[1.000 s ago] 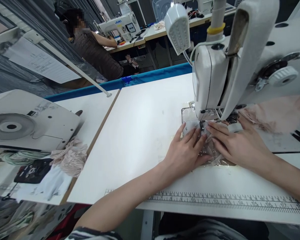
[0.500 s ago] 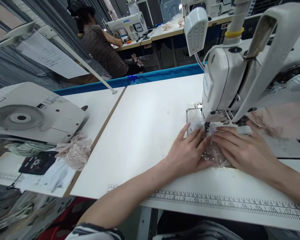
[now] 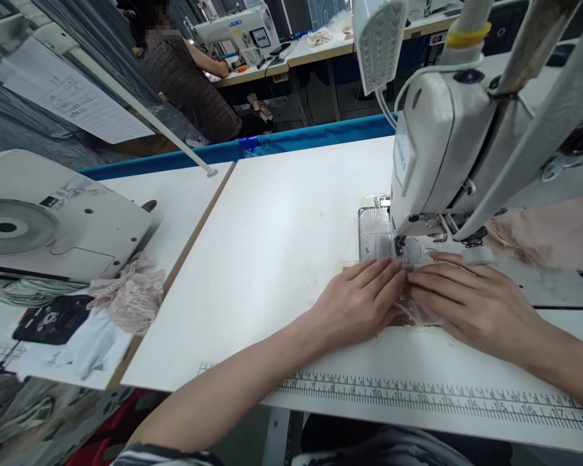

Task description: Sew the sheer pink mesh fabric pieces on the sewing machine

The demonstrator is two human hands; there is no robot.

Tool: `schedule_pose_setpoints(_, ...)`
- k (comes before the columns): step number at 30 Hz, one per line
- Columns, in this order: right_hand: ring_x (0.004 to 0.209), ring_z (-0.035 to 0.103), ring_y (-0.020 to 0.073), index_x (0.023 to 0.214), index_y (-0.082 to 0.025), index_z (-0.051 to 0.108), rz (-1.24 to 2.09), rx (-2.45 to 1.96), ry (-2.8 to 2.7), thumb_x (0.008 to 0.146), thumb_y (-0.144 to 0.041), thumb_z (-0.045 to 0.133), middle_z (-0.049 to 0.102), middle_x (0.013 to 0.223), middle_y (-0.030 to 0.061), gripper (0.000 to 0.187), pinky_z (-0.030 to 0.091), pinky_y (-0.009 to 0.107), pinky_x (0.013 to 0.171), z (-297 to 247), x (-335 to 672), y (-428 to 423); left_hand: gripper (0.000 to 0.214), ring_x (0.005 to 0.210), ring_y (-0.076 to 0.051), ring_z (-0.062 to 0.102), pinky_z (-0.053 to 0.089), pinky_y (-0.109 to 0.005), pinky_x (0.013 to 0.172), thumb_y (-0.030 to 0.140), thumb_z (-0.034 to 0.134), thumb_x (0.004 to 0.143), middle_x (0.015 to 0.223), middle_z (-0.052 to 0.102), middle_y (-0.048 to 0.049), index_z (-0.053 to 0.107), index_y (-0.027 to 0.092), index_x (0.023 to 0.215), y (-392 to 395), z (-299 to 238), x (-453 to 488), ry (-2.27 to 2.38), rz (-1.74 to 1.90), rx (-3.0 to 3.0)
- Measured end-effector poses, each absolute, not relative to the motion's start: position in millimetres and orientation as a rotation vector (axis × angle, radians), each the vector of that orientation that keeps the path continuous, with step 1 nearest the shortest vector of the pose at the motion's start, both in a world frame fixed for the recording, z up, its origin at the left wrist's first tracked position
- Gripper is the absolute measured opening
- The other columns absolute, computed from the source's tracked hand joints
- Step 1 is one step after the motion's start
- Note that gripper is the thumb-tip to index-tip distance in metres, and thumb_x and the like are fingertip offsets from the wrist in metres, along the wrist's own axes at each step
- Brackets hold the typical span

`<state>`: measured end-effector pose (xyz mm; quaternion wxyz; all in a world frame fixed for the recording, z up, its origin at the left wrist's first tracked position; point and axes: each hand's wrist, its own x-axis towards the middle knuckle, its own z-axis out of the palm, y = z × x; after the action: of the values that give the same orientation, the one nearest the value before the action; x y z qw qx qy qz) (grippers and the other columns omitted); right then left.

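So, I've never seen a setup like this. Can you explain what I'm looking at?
There's no robot here: the view comes from a camera on a person's head, looking forward and down. The bare left hand and right hand belong to that person. Both rest on thin, see-through material just in front of the needle area of a white sewing machine; whether the fingers pinch it is hard to tell. Pale pink fabric lies on the right of the white table, and a printed ruler runs along the near edge.
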<state>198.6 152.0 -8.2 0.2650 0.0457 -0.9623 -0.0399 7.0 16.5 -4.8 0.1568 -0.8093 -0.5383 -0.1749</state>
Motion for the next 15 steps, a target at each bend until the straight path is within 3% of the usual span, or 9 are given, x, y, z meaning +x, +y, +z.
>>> schedule_pose_setpoints(10, 0.102, 0.07, 0.022, 0.099, -0.016, 0.074, -0.083, 0.199, -2.565, 0.09, -0.004, 0.056, 0.075, 0.104, 0.0073, 0.024, 0.056, 0.043, 0.097, -3.6, 197.5, 151.4, 0.03, 0.116, -0.021, 0.067, 0.054, -0.035, 0.106, 0.02, 0.052, 0.099, 0.121, 0.07, -0.0122, 0.067, 0.004, 0.119, 13.0, -5.8, 8.9, -1.502, -0.367, -2.289)
schedule_pose_setpoints(15, 0.101, 0.07, 0.0212, 0.099, -0.017, 0.075, -0.109, 0.199, -2.565, 0.091, -0.005, 0.053, 0.075, 0.104, 0.0064, 0.026, 0.059, 0.039, 0.089, -2.7, 197.2, 152.5, 0.03, 0.116, -0.022, 0.067, 0.054, -0.036, 0.107, 0.019, 0.052, 0.098, 0.121, 0.07, -0.0124, 0.067, 0.004, 0.118, 13.4, -5.5, 9.2, -1.503, -0.375, -2.287)
